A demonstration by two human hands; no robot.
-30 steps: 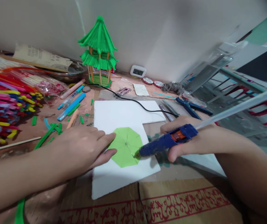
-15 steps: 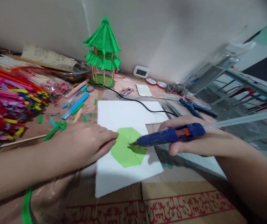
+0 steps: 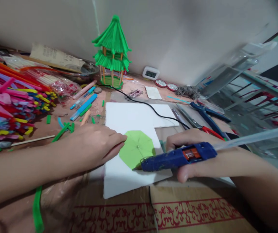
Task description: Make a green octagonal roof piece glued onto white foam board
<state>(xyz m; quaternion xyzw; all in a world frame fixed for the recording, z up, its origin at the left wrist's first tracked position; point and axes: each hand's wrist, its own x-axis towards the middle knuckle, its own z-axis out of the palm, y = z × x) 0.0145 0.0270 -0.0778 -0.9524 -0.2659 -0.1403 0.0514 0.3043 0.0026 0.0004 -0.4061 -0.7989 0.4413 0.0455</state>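
Note:
A light green octagon of paper [image 3: 136, 147] lies on a white foam sheet [image 3: 129, 119]. My left hand [image 3: 94, 145] lies flat on the sheet, its fingertips pressing the octagon's left edge. My right hand [image 3: 202, 155] is closed round a blue hot glue gun [image 3: 177, 157] with a clear glue stick [image 3: 255, 137] jutting out behind. The gun's nozzle touches the octagon's lower front edge. A black cord [image 3: 150, 108] runs from the gun across the sheet.
A green straw pagoda model [image 3: 112, 51] stands by the wall. A heap of coloured straws [image 3: 10, 103] fills the left. Blue pens [image 3: 83, 105], green straw offcuts [image 3: 63, 129], blue pliers [image 3: 209, 115], a small clock [image 3: 150, 73] and cardboard [image 3: 177, 210] lie around.
The glue gun's nozzle went from the octagon's lower right edge to its centre, then back down to the lower front edge. My left hand stayed on the octagon's left side.

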